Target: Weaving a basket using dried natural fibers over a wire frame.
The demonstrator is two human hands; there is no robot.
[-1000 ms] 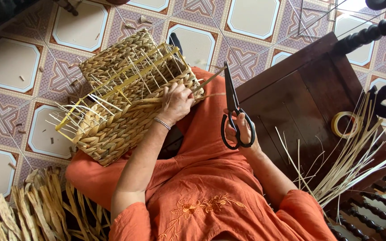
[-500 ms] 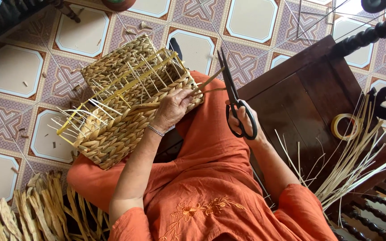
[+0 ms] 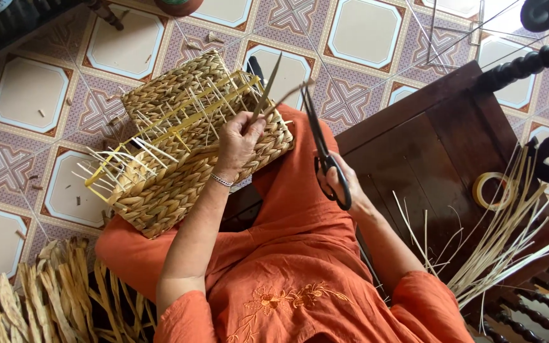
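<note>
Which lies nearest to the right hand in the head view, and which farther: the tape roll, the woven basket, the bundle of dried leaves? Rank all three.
From the right hand:
1. Woven basket, on the lap, toward the left hand.
2. Tape roll, on the dark wooden bench.
3. Bundle of dried leaves, on the floor, bottom-left corner.

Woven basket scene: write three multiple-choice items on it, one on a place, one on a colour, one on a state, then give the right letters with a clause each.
1. Where does the woven basket rest?
A. on the person's lap
B. on the dark wooden table
C. hanging from a wall hook

2. What colour are the handles of the scissors?
A. red
B. black
C. yellow

3. What is the left hand doing?
A. lying flat on the floor
B. holding a roll of tape
C. pinching a straw strand at the basket

Answers:
1 A, the basket lies across the orange-clad lap above the tiled floor.
2 B, the loops around the right hand fingers are black.
3 C, the strand rises from its fingertips above the basket's rim.
</note>
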